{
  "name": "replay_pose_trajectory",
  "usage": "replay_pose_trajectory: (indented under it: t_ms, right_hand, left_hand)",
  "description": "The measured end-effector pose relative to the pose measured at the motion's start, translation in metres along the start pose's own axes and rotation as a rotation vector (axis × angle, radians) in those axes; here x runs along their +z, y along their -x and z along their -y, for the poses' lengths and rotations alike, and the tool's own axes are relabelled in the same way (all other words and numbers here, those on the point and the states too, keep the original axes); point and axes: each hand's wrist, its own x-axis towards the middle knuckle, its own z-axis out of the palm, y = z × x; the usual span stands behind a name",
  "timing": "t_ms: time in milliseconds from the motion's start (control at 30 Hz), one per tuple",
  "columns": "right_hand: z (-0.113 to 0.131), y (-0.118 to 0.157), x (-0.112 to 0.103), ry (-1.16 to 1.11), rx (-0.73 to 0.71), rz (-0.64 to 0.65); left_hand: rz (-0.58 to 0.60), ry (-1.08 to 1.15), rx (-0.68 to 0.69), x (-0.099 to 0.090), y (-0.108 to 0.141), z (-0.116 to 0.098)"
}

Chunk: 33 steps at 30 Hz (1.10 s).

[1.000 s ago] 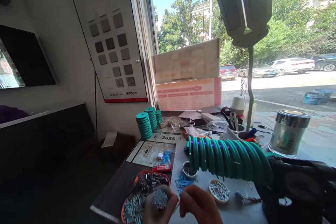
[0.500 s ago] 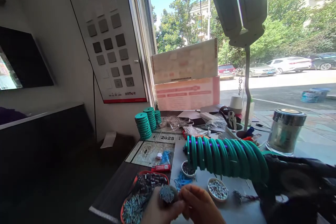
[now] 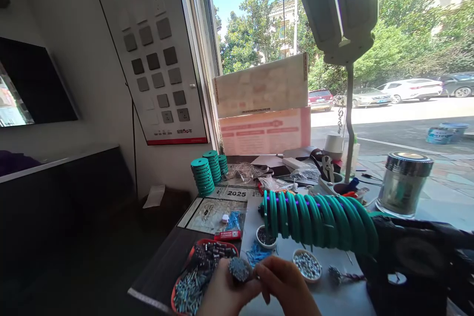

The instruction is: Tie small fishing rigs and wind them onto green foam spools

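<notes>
My left hand [image 3: 225, 294] is wrapped round a tight bundle of thin grey metal pins [image 3: 239, 269], whose round end faces up. My right hand [image 3: 285, 286] is right beside it, thumb and fingers pinched together close to the left thumb; whatever lies between them is too small to make out. Below and left of the hands sits a red-rimmed tray [image 3: 173, 301] with silvery screws [image 3: 188, 291] and dark cylindrical pieces [image 3: 217, 252]. Blue plastic pieces [image 3: 257, 254] lie just beyond the fingers.
A white bowl of pale beads [image 3: 307, 265] and a smaller bowl of dark bits [image 3: 265, 237] stand nearby. A green coil [image 3: 318, 219] on a black holder [image 3: 407, 261] juts in from the right. Green stacked discs [image 3: 202, 177] and a lidded jar [image 3: 404, 185] stand farther back.
The bundle in my left hand has shifted slightly right and up. My right hand stays pinched beside it, its fingers slightly moved.
</notes>
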Motion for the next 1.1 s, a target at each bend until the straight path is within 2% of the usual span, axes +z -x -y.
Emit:
replay_pose_trajectory:
  t_ms: [167, 467, 633, 767, 933, 1000, 1100]
  right_hand:
    - [-0.002, 0.0, -0.003, 0.038, -0.022, 0.015]
    - [-0.009, -0.002, 0.001, -0.098, 0.023, -0.032]
    - [-0.009, -0.003, 0.001, -0.133, 0.054, -0.019]
    - [-0.009, -0.004, 0.0, -0.052, 0.022, -0.01]
    - [-0.005, -0.001, 0.0, 0.063, -0.045, -0.081]
    - [-0.002, 0.0, 0.0, 0.06, -0.039, -0.07]
    - [-0.001, 0.0, -0.003, 0.009, -0.004, -0.014]
  left_hand:
    - [0.05, -0.042, 0.013, 0.001, -0.002, 0.0]
    - [-0.056, -0.001, -0.051, 0.004, 0.008, -0.02]
    - [-0.003, 0.021, -0.021, 0.004, 0.008, -0.022]
    - [0.03, 0.029, -0.055, 0.004, 0.008, -0.025]
    - [0.148, 0.019, -0.014, 0.003, 0.007, -0.028]
    - [0.134, 0.033, -0.033, 0.003, 0.006, -0.026]
    - [0.048, 0.029, -0.053, 0.002, 0.004, -0.019]
